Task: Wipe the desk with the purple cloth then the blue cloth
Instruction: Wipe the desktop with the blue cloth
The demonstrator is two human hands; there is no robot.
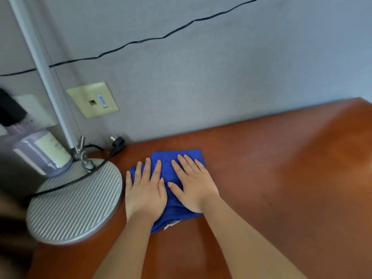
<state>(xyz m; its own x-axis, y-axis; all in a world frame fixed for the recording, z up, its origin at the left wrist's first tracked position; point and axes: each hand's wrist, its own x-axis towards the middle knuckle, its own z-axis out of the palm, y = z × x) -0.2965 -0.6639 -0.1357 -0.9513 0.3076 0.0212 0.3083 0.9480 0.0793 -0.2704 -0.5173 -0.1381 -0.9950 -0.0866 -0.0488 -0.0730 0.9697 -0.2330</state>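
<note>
A blue cloth lies folded on the reddish-brown desk, near its back left part. My left hand presses flat on the cloth's left half, fingers straight and spread. My right hand presses flat on its right half, fingers straight and pointing toward the wall. A small white tag shows at the cloth's near edge. No purple cloth is in view.
A round ribbed grey lamp base stands just left of the cloth, with its pole rising along the wall. A black cable and plug lie behind it. A lilac bottle stands at the far left. The grey wall borders the desk's back.
</note>
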